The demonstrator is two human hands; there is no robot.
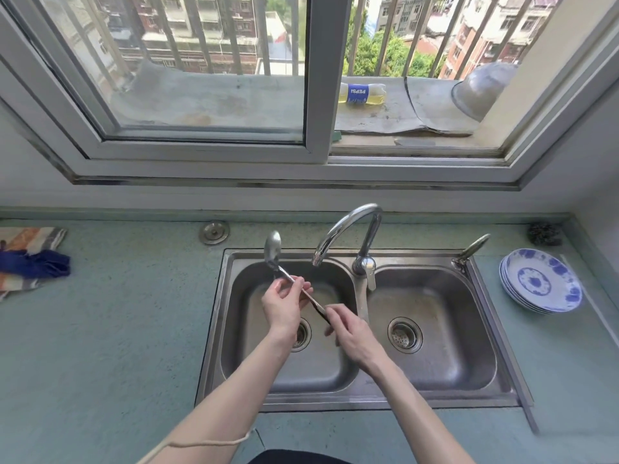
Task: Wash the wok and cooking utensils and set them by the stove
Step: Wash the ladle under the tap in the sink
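Both hands over the left sink basin (pixel 254 363): right hand (pixel 351 333) pinching the ladle (pixel 273 251) handle's dark end, left hand (pixel 283 304) curled round mid-handle, bowl tilted up beside the faucet (pixel 348 229). Blue-white plates (pixel 541 279) stacked on the surface, far right.

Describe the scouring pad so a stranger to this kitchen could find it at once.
Start at the double sink and follow the counter to its far right corner. Beyond the stacked blue-and-white plates sits the scouring pad: a small, dark, wiry ball, unlike anything nearby.
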